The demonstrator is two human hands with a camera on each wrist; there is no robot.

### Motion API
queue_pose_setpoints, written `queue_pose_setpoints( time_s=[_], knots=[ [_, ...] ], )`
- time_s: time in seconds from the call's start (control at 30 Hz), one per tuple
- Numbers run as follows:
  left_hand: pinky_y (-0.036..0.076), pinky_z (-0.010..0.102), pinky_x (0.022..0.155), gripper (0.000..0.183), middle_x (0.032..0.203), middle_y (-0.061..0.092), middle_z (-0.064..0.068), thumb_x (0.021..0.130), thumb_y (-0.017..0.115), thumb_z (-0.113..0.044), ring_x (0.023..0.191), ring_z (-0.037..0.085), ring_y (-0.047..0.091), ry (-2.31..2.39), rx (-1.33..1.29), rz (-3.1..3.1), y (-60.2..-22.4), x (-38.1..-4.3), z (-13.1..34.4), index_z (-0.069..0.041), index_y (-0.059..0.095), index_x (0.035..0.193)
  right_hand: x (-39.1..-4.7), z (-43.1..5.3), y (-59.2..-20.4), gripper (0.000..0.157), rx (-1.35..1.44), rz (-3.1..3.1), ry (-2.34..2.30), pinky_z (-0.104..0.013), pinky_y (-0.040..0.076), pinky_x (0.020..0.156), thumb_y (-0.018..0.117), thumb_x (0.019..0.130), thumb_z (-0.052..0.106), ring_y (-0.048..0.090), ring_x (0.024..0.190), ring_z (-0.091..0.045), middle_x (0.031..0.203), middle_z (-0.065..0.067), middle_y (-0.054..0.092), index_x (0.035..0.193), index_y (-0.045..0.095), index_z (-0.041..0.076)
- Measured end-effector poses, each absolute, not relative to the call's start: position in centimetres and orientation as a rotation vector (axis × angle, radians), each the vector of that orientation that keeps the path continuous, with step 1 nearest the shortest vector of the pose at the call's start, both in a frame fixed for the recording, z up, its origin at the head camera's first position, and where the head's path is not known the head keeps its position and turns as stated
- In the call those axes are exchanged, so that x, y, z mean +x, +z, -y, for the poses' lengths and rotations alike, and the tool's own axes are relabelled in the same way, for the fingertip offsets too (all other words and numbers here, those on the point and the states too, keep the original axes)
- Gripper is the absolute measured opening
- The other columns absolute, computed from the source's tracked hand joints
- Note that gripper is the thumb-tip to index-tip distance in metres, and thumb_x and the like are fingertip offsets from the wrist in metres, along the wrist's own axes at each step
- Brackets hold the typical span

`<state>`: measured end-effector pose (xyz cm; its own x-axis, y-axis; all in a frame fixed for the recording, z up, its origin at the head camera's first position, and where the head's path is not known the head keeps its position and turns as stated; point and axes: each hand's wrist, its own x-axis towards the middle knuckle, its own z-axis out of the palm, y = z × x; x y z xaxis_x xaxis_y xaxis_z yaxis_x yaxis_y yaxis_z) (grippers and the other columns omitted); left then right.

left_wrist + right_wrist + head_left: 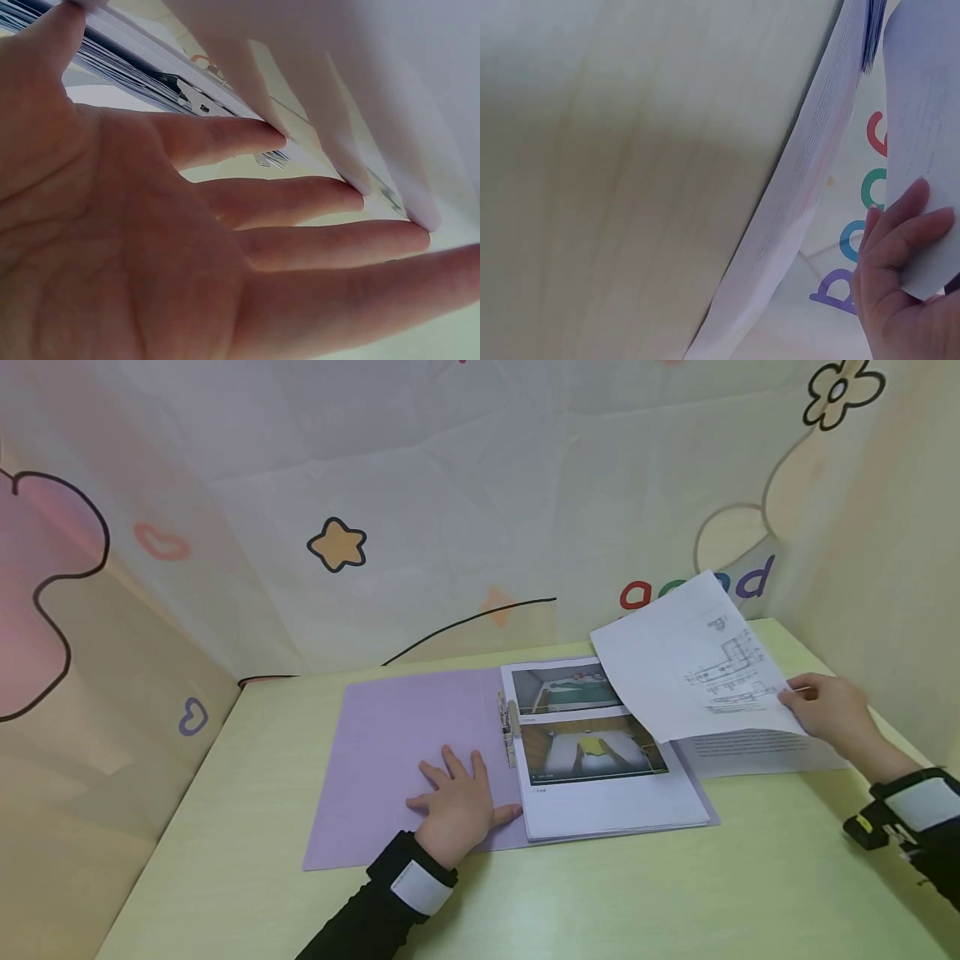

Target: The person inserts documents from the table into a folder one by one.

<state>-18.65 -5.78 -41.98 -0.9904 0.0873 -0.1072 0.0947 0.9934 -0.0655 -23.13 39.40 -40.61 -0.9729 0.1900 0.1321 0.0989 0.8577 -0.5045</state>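
Note:
A purple folder (pixel 397 727) lies spread on the table, with a metal clip (pixel 507 727) along its middle. Printed pages with two photos (pixel 592 752) are stacked on its right side. My left hand (pixel 456 806) rests on the folder's left cover with fingers spread, its thumb at the pages' edge. At the right, my right hand (pixel 836 714) pinches a sheet of paper (pixel 690 660) by its lower right corner. That sheet is tilted up and bears line drawings. In the right wrist view, the fingers (pixel 907 240) lie against the sheet.
Another text sheet (pixel 757 756) lies flat on the table, partly under the raised one and beside the folder. The pale table (pixel 600 902) meets a printed cloth backdrop (pixel 450 485) at the back and sides.

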Motion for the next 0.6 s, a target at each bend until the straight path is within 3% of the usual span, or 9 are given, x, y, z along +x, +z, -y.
queue_pose_setpoints(
  time_s=[0.13, 0.6],
  knots=[
    [0.041, 0.070, 0.075, 0.102, 0.146, 0.027, 0.032, 0.073, 0.054, -0.077, 0.126, 0.059, 0.029, -0.105, 0.131, -3.018, -41.9, -18.7, 5.8, -0.010, 0.035, 0.147, -23.3, -38.8, -40.7, 0.040, -0.196, 2.854, 0.772, -0.051, 0.040, 0.071, 0.050, 0.095, 0.019, 0.051, 0.093, -0.049, 0.106, -0.039, 0.052, 0.115, 0.048, -0.016],
    [0.041, 0.070, 0.075, 0.102, 0.146, 0.027, 0.032, 0.072, 0.055, -0.077, 0.126, 0.059, 0.029, -0.092, 0.117, -3.022, -41.9, -18.8, 5.7, -0.010, 0.036, 0.147, -23.5, -36.4, -40.9, 0.038, -0.097, 2.848, 0.801, -0.053, 0.039, 0.072, 0.049, 0.096, 0.017, 0.049, 0.096, -0.050, 0.108, -0.039, 0.052, 0.116, 0.048, -0.015]
  ],
)
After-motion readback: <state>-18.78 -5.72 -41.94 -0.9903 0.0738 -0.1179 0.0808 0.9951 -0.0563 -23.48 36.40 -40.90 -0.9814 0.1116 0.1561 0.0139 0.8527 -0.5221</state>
